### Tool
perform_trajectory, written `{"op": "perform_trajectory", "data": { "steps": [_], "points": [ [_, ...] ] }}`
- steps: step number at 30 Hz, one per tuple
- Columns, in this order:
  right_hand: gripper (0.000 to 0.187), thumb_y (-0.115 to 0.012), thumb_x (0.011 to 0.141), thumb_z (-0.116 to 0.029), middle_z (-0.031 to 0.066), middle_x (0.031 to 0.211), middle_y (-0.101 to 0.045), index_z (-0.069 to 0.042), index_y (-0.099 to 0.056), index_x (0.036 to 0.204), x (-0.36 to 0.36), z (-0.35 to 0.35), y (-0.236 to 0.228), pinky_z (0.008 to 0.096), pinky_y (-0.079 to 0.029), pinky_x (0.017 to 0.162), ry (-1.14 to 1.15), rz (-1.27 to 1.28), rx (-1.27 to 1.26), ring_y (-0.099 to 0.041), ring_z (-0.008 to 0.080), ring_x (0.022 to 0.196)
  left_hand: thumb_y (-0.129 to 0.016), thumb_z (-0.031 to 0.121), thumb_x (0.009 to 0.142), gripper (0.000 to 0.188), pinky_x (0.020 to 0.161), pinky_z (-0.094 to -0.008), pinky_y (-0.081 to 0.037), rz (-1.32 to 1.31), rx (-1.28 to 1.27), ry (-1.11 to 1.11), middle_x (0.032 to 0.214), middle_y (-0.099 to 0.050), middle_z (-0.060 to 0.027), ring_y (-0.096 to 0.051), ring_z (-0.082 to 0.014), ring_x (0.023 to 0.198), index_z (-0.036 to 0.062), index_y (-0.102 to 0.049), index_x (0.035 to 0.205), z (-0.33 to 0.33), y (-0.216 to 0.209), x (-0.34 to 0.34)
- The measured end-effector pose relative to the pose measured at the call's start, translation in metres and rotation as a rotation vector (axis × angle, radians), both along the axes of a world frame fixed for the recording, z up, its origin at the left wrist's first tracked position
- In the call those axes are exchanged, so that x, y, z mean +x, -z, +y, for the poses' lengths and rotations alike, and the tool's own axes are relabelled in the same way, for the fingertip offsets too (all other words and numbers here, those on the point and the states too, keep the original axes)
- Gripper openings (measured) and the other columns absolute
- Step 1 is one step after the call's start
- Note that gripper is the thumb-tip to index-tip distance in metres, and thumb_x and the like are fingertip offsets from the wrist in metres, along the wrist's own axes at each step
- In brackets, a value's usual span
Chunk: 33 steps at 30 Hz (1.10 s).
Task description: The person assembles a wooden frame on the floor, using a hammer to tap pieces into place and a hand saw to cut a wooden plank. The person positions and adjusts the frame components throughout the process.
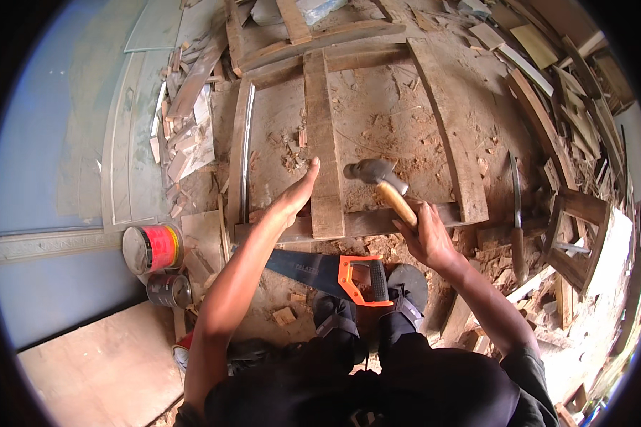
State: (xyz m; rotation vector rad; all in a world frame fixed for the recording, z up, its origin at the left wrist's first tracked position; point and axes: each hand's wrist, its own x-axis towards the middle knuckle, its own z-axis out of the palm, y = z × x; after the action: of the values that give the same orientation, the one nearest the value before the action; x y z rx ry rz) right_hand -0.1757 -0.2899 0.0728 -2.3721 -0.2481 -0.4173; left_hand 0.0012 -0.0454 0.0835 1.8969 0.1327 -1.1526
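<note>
A hammer [377, 174] with a dark metal head and a light wooden handle is in my right hand [431, 238], its fingers closed around the handle's lower end. The head hovers over the near part of a wooden frame [449, 135] lying on the floor. My left hand [299, 193] has its fingers stretched out beside the frame's middle plank [322, 128]; whether it touches the plank I cannot tell. A shiny metal strip [247, 153] runs along the frame's left side. Between the frame and my feet lies a handsaw [303, 272] with an orange and black handle.
Two cans [152, 248] [169, 290] stand at the left by the blue panel [57, 171]. Wood scraps [185, 153] pile up on both sides. A long narrow blade with a wooden handle [518, 249] lies right, near a small wooden frame [580, 238]. Another frame [320, 41] lies beyond.
</note>
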Motion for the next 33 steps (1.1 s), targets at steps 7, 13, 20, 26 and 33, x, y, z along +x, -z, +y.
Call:
{"op": "perform_trajectory", "data": {
  "steps": [7, 13, 20, 26, 33],
  "points": [
    [0.032, -0.074, 0.092, -0.021, 0.0193, 0.074, -0.056, 0.001, -0.051, 0.095, -0.006, 0.028, -0.024, 0.0411, -0.045, 0.059, 0.375, 0.592, 0.504, -0.059, 0.0265, 0.063, -0.019, 0.091, 0.087, 0.118, 0.125, -0.0489, -0.016, -0.170, 0.105, -0.009, 0.164, -0.016, -0.0285, -0.013, -0.0377, 0.155, -0.0031, -0.018, 0.159, 0.008, 0.065, -0.004],
    [0.050, -0.073, 0.093, -0.029, 0.0100, 0.076, -0.062, 0.008, -0.052, 0.120, 0.010, 0.020, 0.001, 0.0312, -0.046, 0.052, 0.349, 0.884, 0.889, -0.057, 0.0140, 0.055, -0.028, 0.082, 0.093, 0.095, 0.109, -0.0487, -0.039, -0.293, 0.220, 0.072, 0.141, -0.049, -0.0247, -0.049, -0.0358, 0.127, -0.0031, -0.050, 0.128, 0.013, 0.069, -0.009],
    [0.031, -0.059, 0.104, -0.028, 0.0024, 0.070, -0.054, -0.003, -0.055, 0.122, 0.019, 0.030, -0.006, 0.0256, -0.039, 0.043, 0.388, 1.032, 1.336, -0.049, 0.0095, 0.049, -0.076, 0.045, 0.087, 0.068, 0.101, -0.0528, -0.044, -1.375, 0.691, -0.020, 0.128, -0.056, -0.0251, -0.058, -0.0389, 0.115, 0.0023, -0.047, 0.131, 0.094, 0.059, -0.005],
    [0.019, -0.053, 0.106, -0.025, 0.0014, 0.069, -0.050, -0.007, -0.055, 0.111, 0.033, 0.030, 0.001, 0.0244, -0.035, 0.042, 0.288, 1.020, 1.370, -0.045, 0.0088, 0.048, -0.080, 0.031, 0.082, 0.053, 0.089, -0.0520, -0.052, -0.826, 0.640, -0.028, 0.102, -0.069, -0.0316, -0.067, -0.0477, 0.100, -0.0084, -0.058, 0.110, 0.150, 0.072, 0.022],
    [0.022, -0.055, 0.105, -0.026, 0.0050, 0.075, -0.059, -0.005, -0.056, 0.107, 0.039, 0.013, -0.012, 0.0242, -0.039, 0.039, 0.326, 1.084, 1.293, -0.051, 0.0085, 0.048, -0.078, 0.023, 0.082, 0.045, 0.088, -0.0521, -0.052, -0.896, 0.646, -0.046, 0.104, -0.068, -0.0309, -0.066, -0.0472, 0.101, -0.0059, -0.057, 0.109, 0.125, -0.016, 0.019]
  ]
}}
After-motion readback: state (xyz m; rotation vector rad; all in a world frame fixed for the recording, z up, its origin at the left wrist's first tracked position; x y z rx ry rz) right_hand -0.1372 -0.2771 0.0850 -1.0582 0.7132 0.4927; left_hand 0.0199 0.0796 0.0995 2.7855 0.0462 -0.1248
